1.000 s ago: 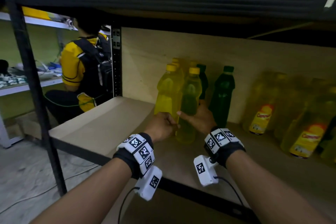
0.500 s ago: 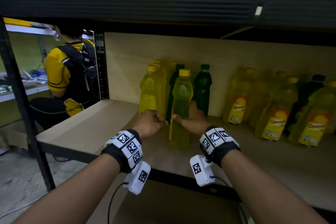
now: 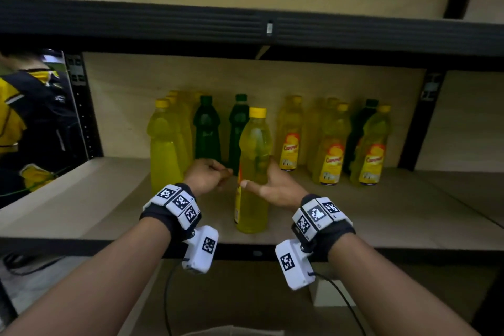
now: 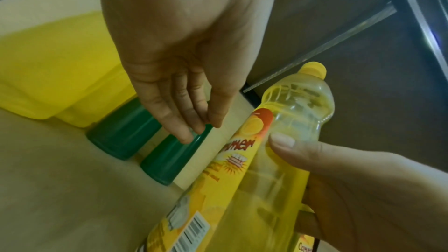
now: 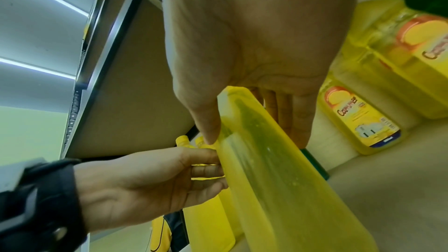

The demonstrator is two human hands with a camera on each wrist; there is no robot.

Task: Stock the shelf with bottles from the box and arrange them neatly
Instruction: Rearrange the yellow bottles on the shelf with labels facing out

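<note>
Yellow plastic bottle [image 3: 253, 172], upright at the shelf [image 3: 81, 215] front, judged liquid-heavy, smooth and slightly yielding: right hand [image 3: 275, 188] grips its waist, left hand [image 3: 206, 176] loosely curled alongside, contact unclear; mid-body hold advised.

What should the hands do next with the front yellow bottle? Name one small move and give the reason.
Probably turn the front yellow bottle so its label faces forward, then slide it back. The right hand grips it upright near the shelf edge, ahead of the green bottles, with its label turned left, unlike the labelled yellow bottles on the right. The left hand is beside it.
</note>
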